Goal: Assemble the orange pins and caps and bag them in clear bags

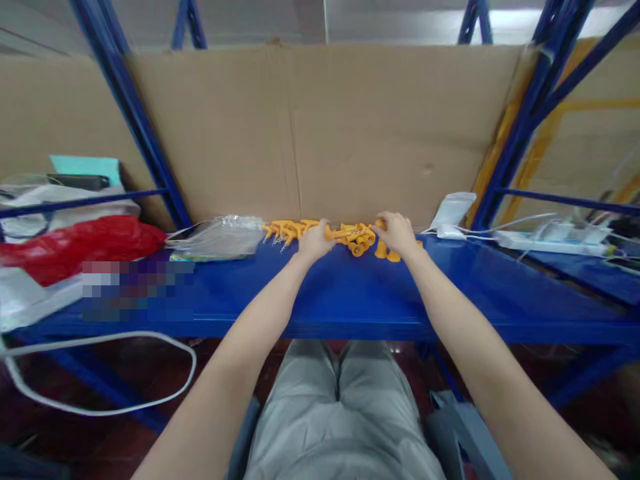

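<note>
I log from my remote view: left hand (pixel 316 241), one, over the row, its hold I cannot tell; right hand (pixel 397 232), one, fingertips pinching an orange part (pixel 381 225); orange pieces (pixel 356 236), many, lying between and beside both hands on the blue table (pixel 360 293), before a cardboard panel (pixel 380 127); plastic bags (pixel 220 243), left of the row
</note>
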### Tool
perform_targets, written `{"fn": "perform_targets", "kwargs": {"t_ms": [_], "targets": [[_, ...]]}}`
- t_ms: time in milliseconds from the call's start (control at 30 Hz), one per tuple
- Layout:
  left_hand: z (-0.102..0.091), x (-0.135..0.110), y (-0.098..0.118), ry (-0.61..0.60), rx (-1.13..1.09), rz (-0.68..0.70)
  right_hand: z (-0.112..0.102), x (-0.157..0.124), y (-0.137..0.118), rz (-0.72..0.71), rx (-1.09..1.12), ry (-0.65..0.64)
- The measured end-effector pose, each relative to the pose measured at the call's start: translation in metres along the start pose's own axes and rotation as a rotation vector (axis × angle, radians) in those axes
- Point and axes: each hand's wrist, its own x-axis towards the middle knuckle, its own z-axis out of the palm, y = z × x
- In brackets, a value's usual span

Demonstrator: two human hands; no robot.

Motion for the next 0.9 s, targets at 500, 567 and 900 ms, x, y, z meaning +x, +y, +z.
{"fn": "perform_targets", "kwargs": {"t_ms": [500, 567, 900], "targets": [[-0.006, -0.001, 0.002, 0.009, -0.076, -0.123, 0.035, -0.004, 0.005, -0.02, 0.079, -0.171], [-0.006, -0.001, 0.002, 0.012, -0.082, -0.114, 0.037, -0.003, 0.008, -0.027, 0.082, -0.181], [-0.005, -0.001, 0.002, 0.002, -0.086, -0.095, 0.031, -0.007, 0.008, 0.033, -0.089, -0.272]]}}
